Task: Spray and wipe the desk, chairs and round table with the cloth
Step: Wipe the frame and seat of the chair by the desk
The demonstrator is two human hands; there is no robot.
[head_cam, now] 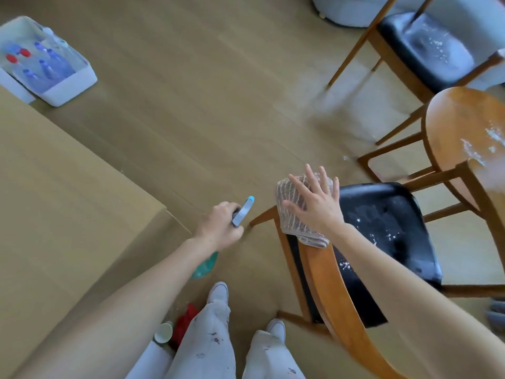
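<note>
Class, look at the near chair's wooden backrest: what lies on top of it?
A netted cloth drapes over the backrest, with the right hand pressing flat on it. The rail's top edge beneath the cloth is hidden.

Your right hand (314, 206) presses flat, fingers spread, on the cloth (295, 214) draped over the near chair's wooden backrest (328, 283). Your left hand (221, 225) grips the spray bottle (243, 212). White specks dot the black seat (388, 228), the round table (464, 132) and the far chair (426, 50).
</note>
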